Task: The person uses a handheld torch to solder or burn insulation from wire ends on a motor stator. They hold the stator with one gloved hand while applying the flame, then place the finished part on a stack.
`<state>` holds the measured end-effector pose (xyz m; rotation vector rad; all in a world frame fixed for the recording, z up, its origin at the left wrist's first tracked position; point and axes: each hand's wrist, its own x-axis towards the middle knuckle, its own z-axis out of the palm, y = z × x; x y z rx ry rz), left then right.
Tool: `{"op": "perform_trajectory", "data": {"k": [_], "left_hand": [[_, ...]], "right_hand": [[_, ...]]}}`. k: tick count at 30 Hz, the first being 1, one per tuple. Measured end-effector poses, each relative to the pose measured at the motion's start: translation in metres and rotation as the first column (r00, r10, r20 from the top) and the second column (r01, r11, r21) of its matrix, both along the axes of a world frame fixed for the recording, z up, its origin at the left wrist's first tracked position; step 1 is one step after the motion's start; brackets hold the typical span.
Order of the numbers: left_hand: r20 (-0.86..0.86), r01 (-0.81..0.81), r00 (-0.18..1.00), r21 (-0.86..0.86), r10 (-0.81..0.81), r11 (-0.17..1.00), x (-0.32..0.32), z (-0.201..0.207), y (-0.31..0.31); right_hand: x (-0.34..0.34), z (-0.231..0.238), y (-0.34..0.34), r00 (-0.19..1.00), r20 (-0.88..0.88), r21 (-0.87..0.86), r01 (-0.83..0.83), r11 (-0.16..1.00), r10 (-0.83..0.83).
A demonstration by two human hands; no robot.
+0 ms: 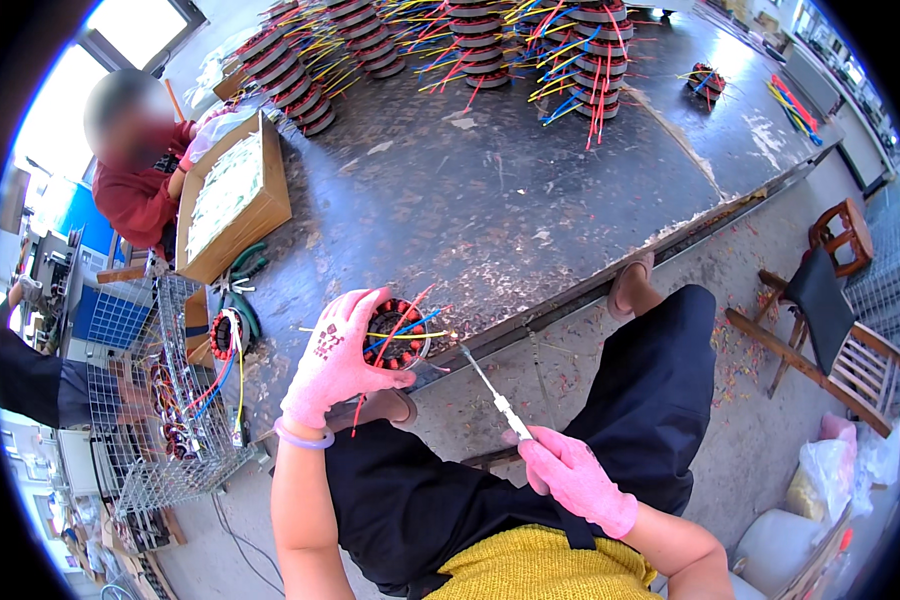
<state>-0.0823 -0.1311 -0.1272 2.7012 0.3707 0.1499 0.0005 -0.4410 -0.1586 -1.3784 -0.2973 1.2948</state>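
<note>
My left hand (335, 350), in a pink glove, is closed round a motor stator (402, 352) at the table's front edge. Its windings are red and dark, and red, blue and yellow wires stick out of it. In my gloved right hand (575, 475) is a slim tool with a white handle (510, 415) and a thin metal shaft. The tip of that shaft points at the stator, a short gap away from it. What kind of tool it is I cannot make out.
Tall stacks of wired stators (480, 45) stand along the back of the dark table (430, 200). Left are a cardboard box (270, 180), green-handled pliers (245, 290) and a wire basket (135, 430) of stators. A co-worker in a red sleeve (135, 205) sits beyond. A chair (820, 310) stands right.
</note>
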Motion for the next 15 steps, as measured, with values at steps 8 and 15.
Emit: {"op": "perform_trajectory", "data": {"k": [8, 15], "left_hand": [[0.001, 0.005, 1.0, -0.015, -0.005, 1.0, 0.0, -0.0012, 0.0013], [-0.009, -0.002, 1.0, -0.016, 0.002, 1.0, -0.0002, -0.0023, 0.0019]], "right_hand": [[-0.0005, -0.0035, -0.0024, 1.0, 0.019, 0.022, 0.002, 1.0, -0.002], [0.0028, 0.004, 0.0004, 0.999, 0.036, -0.019, -0.031, 0.999, 0.032]]}}
